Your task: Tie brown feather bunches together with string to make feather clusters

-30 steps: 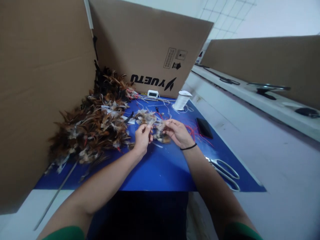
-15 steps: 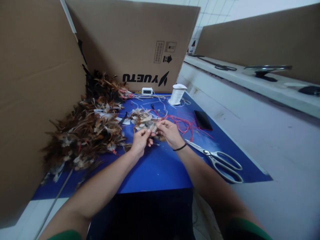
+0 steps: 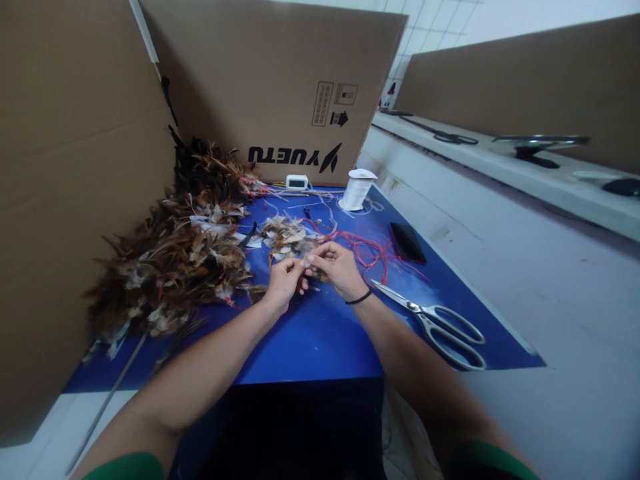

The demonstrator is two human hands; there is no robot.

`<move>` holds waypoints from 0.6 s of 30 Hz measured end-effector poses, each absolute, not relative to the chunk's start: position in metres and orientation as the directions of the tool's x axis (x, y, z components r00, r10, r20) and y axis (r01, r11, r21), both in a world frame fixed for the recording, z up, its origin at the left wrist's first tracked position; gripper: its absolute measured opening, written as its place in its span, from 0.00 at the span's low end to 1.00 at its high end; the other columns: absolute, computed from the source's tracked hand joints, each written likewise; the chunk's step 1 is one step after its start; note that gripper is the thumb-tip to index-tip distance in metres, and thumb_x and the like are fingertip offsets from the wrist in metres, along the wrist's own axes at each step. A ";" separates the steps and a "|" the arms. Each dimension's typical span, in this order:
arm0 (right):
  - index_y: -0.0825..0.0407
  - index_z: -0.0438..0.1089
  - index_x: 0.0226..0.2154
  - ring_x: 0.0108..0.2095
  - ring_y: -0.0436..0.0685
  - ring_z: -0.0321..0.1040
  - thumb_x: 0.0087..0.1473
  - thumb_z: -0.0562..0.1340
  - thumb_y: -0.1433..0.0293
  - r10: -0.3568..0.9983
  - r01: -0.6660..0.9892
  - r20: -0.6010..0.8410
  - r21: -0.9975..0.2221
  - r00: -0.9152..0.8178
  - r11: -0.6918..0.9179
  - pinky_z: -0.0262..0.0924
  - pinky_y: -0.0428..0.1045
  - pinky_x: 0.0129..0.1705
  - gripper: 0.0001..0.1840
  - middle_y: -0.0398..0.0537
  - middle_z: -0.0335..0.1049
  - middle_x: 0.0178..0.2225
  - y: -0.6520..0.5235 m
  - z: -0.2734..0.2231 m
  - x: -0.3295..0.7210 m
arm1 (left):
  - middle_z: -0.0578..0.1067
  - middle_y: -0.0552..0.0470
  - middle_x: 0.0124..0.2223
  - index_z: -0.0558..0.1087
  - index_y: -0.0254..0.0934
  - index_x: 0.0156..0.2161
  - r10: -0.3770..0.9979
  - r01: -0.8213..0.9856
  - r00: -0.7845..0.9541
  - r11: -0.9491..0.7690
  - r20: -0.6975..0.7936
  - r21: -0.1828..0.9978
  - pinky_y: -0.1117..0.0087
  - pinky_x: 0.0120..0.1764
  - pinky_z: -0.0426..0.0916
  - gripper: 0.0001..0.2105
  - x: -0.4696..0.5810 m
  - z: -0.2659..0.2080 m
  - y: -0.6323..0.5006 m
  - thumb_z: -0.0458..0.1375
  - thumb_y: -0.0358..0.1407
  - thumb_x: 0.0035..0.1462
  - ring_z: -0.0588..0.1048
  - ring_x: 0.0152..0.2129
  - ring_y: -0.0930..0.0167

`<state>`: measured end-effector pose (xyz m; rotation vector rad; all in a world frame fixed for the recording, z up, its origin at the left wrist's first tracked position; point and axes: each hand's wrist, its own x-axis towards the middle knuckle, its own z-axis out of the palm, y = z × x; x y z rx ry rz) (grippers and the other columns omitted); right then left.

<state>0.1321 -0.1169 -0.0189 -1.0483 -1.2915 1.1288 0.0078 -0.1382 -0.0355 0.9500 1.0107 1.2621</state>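
Observation:
My left hand (image 3: pixel 284 285) is closed in a pinch, its thumb and forefinger meeting the fingertips of my right hand (image 3: pixel 341 268). My right hand, with a black band at the wrist, is pinched too. A small greyish feather (image 3: pixel 307 247) shows at the fingertips; its lower part is hidden by my fingers. Just behind lies a loose pile of pale and brown feathers (image 3: pixel 284 235) on the blue table (image 3: pixel 310 347). Red string (image 3: pixel 367 247) runs in tangled loops to the right of my hands.
Large heap of brown feather bunches (image 3: pixel 185 260) at left, against cardboard (image 3: pixel 280 80). Behind are a white spool (image 3: pixel 357 190) and a small white digital display (image 3: pixel 297 182). Scissors (image 3: pixel 425 320) and a dark phone (image 3: pixel 407 242) lie at right, beside a ledge (image 3: pixel 480 157).
My fingertips have drawn closer together and now meet, the right hand shifting slightly toward me. The whole view has tilted slightly; the objects on the table stay in place.

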 end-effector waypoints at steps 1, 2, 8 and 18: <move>0.53 0.65 0.24 0.21 0.47 0.64 0.35 0.70 0.64 0.987 -0.024 0.157 -0.987 -0.032 0.157 0.61 0.45 0.25 0.15 0.40 0.67 0.20 -0.117 -0.019 0.132 | 0.73 0.53 0.23 0.68 0.31 0.27 0.997 -0.281 0.035 0.075 -0.068 0.957 0.79 0.12 0.58 0.16 0.008 -0.036 -0.138 0.61 0.45 0.46 0.65 0.11 0.80; 0.53 0.65 0.24 0.20 0.47 0.63 0.34 0.70 0.64 0.989 -0.022 0.146 -0.989 -0.029 0.146 0.60 0.45 0.25 0.16 0.40 0.67 0.20 -0.117 -0.020 0.132 | 0.72 0.53 0.23 0.68 0.31 0.27 0.997 -0.275 0.034 0.071 -0.064 0.959 0.79 0.12 0.58 0.16 0.008 -0.036 -0.138 0.61 0.45 0.46 0.65 0.11 0.80; 0.52 0.64 0.30 0.20 0.47 0.64 0.33 0.70 0.66 0.996 -0.038 0.085 -0.996 -0.038 0.083 0.60 0.45 0.24 0.20 0.39 0.68 0.22 -0.118 -0.019 0.132 | 0.71 0.53 0.20 0.68 0.31 0.25 0.999 -0.245 0.016 0.033 -0.030 0.969 0.79 0.13 0.59 0.16 0.007 -0.038 -0.138 0.59 0.45 0.48 0.65 0.10 0.80; 0.52 0.64 0.29 0.25 0.48 0.66 0.36 0.68 0.68 0.977 0.015 0.203 -0.979 0.064 0.203 0.64 0.45 0.28 0.16 0.40 0.67 0.25 -0.120 -0.014 0.131 | 0.74 0.52 0.23 0.67 0.31 0.26 0.994 -0.266 -0.061 0.072 -0.091 0.961 0.79 0.12 0.58 0.14 0.007 -0.036 -0.136 0.59 0.43 0.49 0.65 0.09 0.80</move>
